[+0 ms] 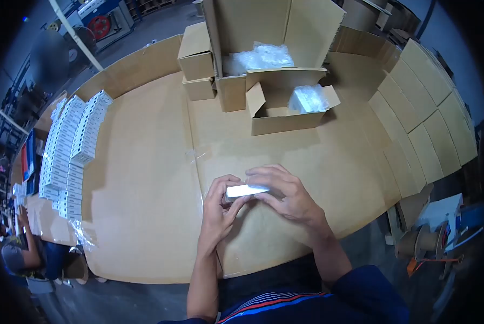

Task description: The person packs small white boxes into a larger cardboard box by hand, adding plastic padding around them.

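Note:
Over the cardboard-covered table, near its front edge, I hold a small white box (240,190). My left hand (219,202) is closed around the box's left end, with the thumb along the near side. At the right end, my right hand (286,195) pinches the box, its thumb below and its fingers curled over the top. The fingers hide part of the box, and its right end is bright and blurred. Beyond my hands stands an open carton (285,127) with clear plastic-wrapped packs (309,100) in its right side.
Stacked small white boxes (64,146) line the left side of the table (145,216). A larger open carton (253,27) holding bagged packs stands at the back, beside two closed cartons (196,56). Brown cartons (415,113) are stacked at right. A person (28,248) sits at far left.

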The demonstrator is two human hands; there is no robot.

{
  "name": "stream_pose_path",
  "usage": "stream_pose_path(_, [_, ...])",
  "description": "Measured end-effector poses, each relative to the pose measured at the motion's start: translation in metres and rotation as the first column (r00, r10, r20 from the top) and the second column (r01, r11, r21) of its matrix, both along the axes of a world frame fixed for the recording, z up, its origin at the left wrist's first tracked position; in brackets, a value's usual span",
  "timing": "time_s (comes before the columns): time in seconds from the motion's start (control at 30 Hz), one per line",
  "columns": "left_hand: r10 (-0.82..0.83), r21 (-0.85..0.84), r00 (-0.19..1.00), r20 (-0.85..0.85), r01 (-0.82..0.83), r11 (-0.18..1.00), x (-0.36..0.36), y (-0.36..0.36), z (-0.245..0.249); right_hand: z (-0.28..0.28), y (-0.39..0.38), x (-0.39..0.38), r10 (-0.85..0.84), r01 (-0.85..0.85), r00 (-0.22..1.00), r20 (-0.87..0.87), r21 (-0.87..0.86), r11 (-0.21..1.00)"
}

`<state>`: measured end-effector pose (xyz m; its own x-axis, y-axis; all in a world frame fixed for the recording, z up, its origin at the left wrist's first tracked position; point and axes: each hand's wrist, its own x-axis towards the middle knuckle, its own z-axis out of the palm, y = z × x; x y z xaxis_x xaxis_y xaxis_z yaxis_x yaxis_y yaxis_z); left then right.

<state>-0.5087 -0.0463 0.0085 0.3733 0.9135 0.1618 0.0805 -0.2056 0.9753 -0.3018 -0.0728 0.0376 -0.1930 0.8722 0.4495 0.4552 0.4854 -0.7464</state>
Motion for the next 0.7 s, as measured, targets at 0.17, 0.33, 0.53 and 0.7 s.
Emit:
stream_pose_path(0.17, [-0.054, -0.075, 0.999, 0.005, 0.054, 0.996, 0.005, 0.003, -0.01, 0.01, 0.004, 0.023, 0.119, -0.13, 0.959, 0.258, 0.027, 0.991])
stream_pose_path(0.33, [-0.065, -0.169, 0.996, 0.069, 0.076, 0.983, 0.027, 0.013, 0.011, 0.034, 0.008, 0.051, 0.08, -0.071, 0.922, 0.379, -0.039, 0.997])
stream_pose_path(0.53, [0.037, 0.182, 0.93, -0.365, 0.032, 0.983, 0.056, 0.054, 0.036, 0.047, 0.029, 0.103, -0.429, 0.419, 0.901, 0.065, 0.126, 0.899])
stream_pose_path(0.7, [0.164, 0.414, 0.783, -0.6, 0.128, 0.901, 0.082, 0.084, 0.007, 0.041, 0.075, 0.109, -0.627, 0.635, 0.766, -0.139, 0.315, 0.706])
